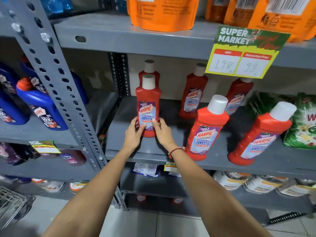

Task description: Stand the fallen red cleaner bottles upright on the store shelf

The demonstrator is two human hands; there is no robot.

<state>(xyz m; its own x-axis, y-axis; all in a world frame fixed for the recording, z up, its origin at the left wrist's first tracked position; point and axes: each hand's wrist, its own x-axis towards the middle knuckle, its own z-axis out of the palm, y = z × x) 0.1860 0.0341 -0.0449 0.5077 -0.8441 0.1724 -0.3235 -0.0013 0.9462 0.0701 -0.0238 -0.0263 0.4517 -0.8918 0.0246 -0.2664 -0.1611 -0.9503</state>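
At the left end of the grey shelf [171, 151], the left hand [132, 134] and the right hand [162, 132] close from either side on the lower body of one red cleaner bottle [148, 106], fingers curled against its flanks and thumbs lying on the edges of the label. That bottle stands upright near the shelf's front edge, its base on the board, directly ahead of both wrists, with a second red bottle [149, 69] upright just behind it. It looks like stiff moulded plastic, probably full and therefore fairly heavy low down, with a smooth, somewhat slippery skin; the waisted lower sides where the hands now press seem the surest place to hold, since the white cap [148, 82] would give little leverage. Further right, two more bottles stand at the back, and two near the front, the middle bottle [205, 130] and the right bottle [259, 139], appear tilted rightward, though the wide lens may exaggerate that.
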